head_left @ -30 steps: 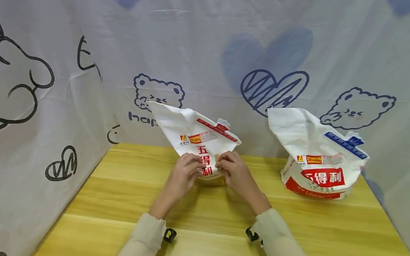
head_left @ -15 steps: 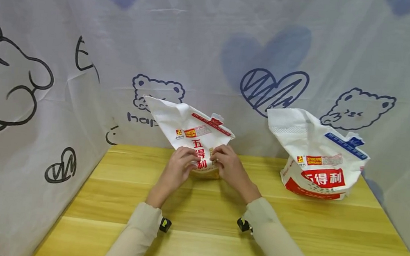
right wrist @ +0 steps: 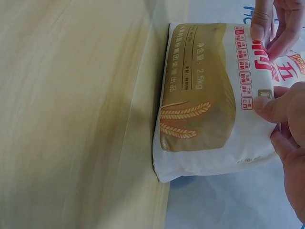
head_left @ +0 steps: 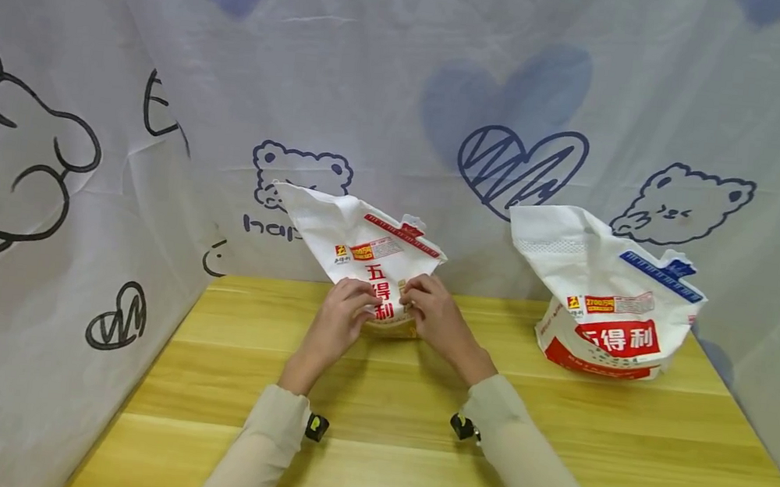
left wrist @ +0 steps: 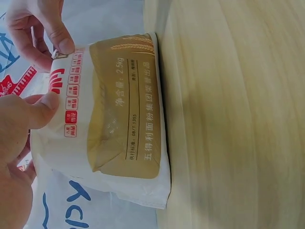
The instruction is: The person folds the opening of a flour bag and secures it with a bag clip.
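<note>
Both hands pinch the front of a white flour bag [head_left: 356, 228] with red lettering, a tan lower panel and a folded-over top. On the left side of the lettering, the left hand [head_left: 340, 309] has thumb and fingers around a fold of the bag. The right hand [head_left: 434, 310] grips the same fold on the right side. In the left wrist view, the tan panel [left wrist: 126, 109] marked 2.5kg faces the camera and the bag's base is at the wooden table. The right thumb [right wrist: 267, 107] presses near a small printed square in the right wrist view.
A second flour bag [head_left: 613, 339], with a red label and a blue strip on its folded top, stands at the right of the wooden table [head_left: 395, 479]. A printed cloth [head_left: 389, 102] with hearts and bears hangs behind and along the sides.
The flour bag has shifted slightly left and back with both hands on it. Over the last half second, bag and hands have hardly moved.
</note>
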`<state>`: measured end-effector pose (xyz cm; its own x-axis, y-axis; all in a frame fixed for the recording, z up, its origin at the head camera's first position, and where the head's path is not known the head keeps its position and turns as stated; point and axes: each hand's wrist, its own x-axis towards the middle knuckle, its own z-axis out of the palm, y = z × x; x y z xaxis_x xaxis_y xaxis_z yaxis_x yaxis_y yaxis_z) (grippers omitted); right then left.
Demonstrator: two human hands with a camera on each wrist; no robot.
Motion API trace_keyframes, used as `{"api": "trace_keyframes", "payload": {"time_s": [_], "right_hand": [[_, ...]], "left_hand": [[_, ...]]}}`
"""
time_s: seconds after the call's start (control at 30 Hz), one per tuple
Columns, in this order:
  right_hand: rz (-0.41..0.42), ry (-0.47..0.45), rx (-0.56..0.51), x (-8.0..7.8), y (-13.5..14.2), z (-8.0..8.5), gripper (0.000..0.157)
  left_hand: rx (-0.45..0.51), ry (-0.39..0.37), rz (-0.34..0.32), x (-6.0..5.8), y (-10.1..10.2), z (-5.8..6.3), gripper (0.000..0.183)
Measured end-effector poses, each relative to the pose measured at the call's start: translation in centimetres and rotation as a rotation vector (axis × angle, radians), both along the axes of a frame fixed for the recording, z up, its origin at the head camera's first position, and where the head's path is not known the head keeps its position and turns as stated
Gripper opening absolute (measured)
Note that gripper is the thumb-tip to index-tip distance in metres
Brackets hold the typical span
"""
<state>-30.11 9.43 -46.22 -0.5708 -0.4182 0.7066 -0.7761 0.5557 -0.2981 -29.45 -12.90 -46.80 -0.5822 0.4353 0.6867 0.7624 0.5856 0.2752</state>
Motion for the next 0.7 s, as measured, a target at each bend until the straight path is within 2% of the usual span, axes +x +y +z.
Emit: {"api": "trace_keyframes", "payload": {"time_s": [0.27,0.43,0.7], "right_hand": [[-0.030,-0.045,-0.004,1.0,0.6,0.7,0.017],[-0.041,-0.087,-0.063,2.2,1.2,1.0,0.022],[-0.099,-0.167,-0.104,4.0,3.2,0.5,0.029]], "left_hand": [[-0.031,0.031,0.019,0.5,0.2,0.5,0.024],[-0.026,0.054,0.025,1.1,0.2,0.5,0.022],[0.049,0.049,0.010,2.2,-0.6,-0.1,0.030]]}}
